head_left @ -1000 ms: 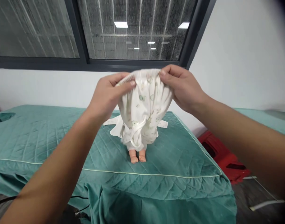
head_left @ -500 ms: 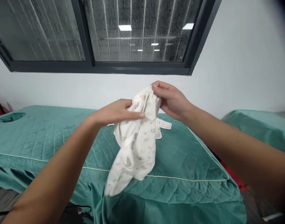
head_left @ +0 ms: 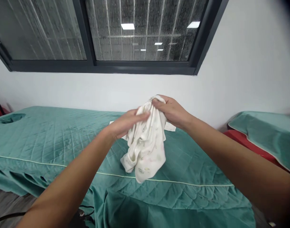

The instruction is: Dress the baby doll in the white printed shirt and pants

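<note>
A pair of white baby pants (head_left: 149,148) with a small pastel print hangs bunched in folds above the bed. My right hand (head_left: 172,109) pinches the gathered waistband at the top, thumb in front. At the left side of the cloth, my left hand (head_left: 129,122) grips it with the thumb across the front and the fingers hidden behind. Behind the pants another white printed garment (head_left: 170,127) lies flat on the bed, mostly covered from sight; only its edges show on both sides.
A green quilted bed cover (head_left: 64,133) spreads under the hands, with a face hole (head_left: 12,118) at its far left. To the right stands another green-covered surface (head_left: 268,133) with red beneath. A dark-framed window (head_left: 145,67) is in the white wall ahead. A black cable (head_left: 9,217) lies lower left.
The pants have been gathered up shorter, and their lower ends hang higher. My right hand has come down a little, and my left hand has shifted slightly right and closed on the cloth.
</note>
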`<state>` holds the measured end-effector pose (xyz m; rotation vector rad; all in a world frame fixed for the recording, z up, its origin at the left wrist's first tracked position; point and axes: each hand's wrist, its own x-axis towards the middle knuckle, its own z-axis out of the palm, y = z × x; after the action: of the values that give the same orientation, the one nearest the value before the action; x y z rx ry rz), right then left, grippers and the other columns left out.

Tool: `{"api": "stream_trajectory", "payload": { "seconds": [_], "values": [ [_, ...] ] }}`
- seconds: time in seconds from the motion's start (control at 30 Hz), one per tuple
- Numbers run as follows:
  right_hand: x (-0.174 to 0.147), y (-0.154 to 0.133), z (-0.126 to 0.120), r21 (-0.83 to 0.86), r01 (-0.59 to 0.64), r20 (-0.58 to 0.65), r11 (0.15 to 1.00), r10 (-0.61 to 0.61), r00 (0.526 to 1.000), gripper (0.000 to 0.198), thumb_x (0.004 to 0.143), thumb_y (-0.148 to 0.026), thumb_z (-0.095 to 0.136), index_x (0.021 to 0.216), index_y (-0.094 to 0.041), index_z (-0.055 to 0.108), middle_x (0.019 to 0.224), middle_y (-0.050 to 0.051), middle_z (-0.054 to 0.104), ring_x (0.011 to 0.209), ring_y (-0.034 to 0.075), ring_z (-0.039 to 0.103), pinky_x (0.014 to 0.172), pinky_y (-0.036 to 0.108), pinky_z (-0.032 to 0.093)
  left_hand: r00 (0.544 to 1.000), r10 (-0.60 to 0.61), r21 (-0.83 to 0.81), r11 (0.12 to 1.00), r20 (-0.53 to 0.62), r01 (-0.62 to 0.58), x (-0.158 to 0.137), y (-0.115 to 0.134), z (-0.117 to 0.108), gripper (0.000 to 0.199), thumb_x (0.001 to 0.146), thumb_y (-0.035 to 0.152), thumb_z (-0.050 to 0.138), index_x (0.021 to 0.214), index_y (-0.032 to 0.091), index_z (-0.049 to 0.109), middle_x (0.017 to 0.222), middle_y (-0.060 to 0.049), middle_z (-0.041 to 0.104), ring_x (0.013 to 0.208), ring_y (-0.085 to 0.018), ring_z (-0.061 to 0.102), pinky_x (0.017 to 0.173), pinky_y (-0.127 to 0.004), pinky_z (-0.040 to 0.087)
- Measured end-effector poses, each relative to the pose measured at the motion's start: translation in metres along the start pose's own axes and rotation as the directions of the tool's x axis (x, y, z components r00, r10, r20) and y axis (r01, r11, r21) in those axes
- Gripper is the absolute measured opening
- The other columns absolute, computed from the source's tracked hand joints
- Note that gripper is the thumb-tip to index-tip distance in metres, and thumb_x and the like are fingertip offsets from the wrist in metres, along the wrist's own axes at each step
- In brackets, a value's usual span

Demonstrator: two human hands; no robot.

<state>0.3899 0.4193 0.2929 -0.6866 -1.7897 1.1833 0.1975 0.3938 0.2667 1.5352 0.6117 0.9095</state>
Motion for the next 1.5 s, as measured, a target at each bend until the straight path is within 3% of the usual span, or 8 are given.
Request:
{"api": "stream_trajectory", "payload": {
  "seconds": [0.1,0.33,0.6,0.83,1.03,1.17,1.37,1.5],
  "values": [
    [-0.003,0.013,0.001,0.166,-0.042,-0.047,0.985,0.05,0.998,0.041,0.08,-0.062,0.066,0.09,-0.022,0.065,0.082,0.003,0.069,0.072,0.017,0.063,0.066,0.029,0.052,0.984,-0.101,0.117,0.99,0.146,0.084,-0.005,-0.007,-0.001,0.032,0.074,0.044,0.076,0.07,0.014,0.068,0.057,-0.006,0.062,0.055,-0.017,0.06,0.065,-0.034,0.054],
    [-0.019,0.041,-0.009,-0.123,-0.257,0.241,0.959,0.28,0.929,0.042,0.072,-0.054,0.077,0.096,-0.02,0.07,0.096,0.004,0.072,0.086,0.021,0.066,0.075,0.031,0.053,0.974,0.038,-0.149,0.986,-0.225,-0.073,-0.002,-0.029,-0.018,0.034,0.077,0.04,0.074,0.102,0.018,0.069,0.096,-0.007,0.072,0.091,-0.025,0.068,0.078,-0.032,0.053],
    [-0.019,0.061,0.008,0.296,-0.172,-0.062,0.94,0.198,0.978,0.044,0.083,-0.063,0.062,0.099,-0.022,0.065,0.092,0.005,0.072,0.082,0.021,0.067,0.074,0.032,0.055,0.972,-0.193,-0.078,0.976,0.132,0.204,-0.007,-0.055,-0.007,0.051,0.069,0.034,0.083,0.115,0.016,0.069,0.107,-0.012,0.073,0.098,-0.028,0.069,0.088,-0.039,0.053],
    [-0.035,0.078,0.004,-0.029,-0.356,0.27,0.934,0.35,0.897,0.044,0.071,-0.047,0.081,0.099,-0.015,0.071,0.094,0.007,0.074,0.087,0.022,0.068,0.078,0.031,0.053,0.983,-0.118,-0.329,0.942,-0.142,0.066,0.001,-0.075,-0.016,0.041,0.075,0.035,0.076,0.11,0.013,0.07,0.107,-0.013,0.073,0.099,-0.03,0.069,0.088,-0.039,0.054],
    [-0.036,0.092,0.018,0.424,-0.246,-0.042,0.872,0.29,0.956,0.043,0.087,-0.052,0.063,0.111,-0.017,0.067,0.1,0.009,0.074,0.093,0.021,0.069,0.087,0.033,0.055,0.955,-0.28,-0.223,0.929,0.095,0.295,-0.011,-0.092,-0.008,0.051,0.075,0.034,0.079,0.121,0.015,0.066,0.111,-0.013,0.073,0.102,-0.028,0.068,0.088,-0.037,0.054],
    [-0.051,0.098,0.027,0.512,-0.32,0.004,0.797,0.371,0.929,0.049,0.085,-0.055,0.064,0.113,-0.016,0.067,0.098,0.01,0.074,0.092,0.023,0.07,0.081,0.033,0.058,0.97,-0.243,-0.362,0.902,0.024,0.235,-0.014,-0.101,-0.008,0.05,0.073,0.027,0.08,0.119,0.013,0.066,0.112,-0.012,0.072,0.101,-0.026,0.069,0.088,-0.033,0.054],
    [-0.077,0.114,0.031,0.278,-0.576,0.364,0.769,0.471,0.804,0.049,0.069,-0.035,0.084,0.112,-0.014,0.069,0.1,0.008,0.074,0.085,0.021,0.07,0.076,0.029,0.057,0.96,-0.266,-0.614,0.773,-0.082,0.161,-0.017,-0.133,0.002,0.041,0.08,0.038,0.073,0.109,0.009,0.07,0.098,-0.013,0.075,0.088,-0.024,0.072,0.082,-0.032,0.056],
    [-0.075,0.126,0.031,0.441,-0.473,0.159,0.763,0.453,0.877,0.042,0.079,-0.039,0.076,0.113,-0.016,0.069,0.107,0.009,0.073,0.094,0.021,0.07,0.088,0.032,0.055,0.941,-0.334,-0.624,0.747,-0.054,0.229,-0.024,-0.144,0.012,0.045,0.078,0.041,0.075,0.11,0.009,0.069,0.101,-0.014,0.075,0.087,-0.023,0.072,0.08,-0.03,0.056]
  ]
}}
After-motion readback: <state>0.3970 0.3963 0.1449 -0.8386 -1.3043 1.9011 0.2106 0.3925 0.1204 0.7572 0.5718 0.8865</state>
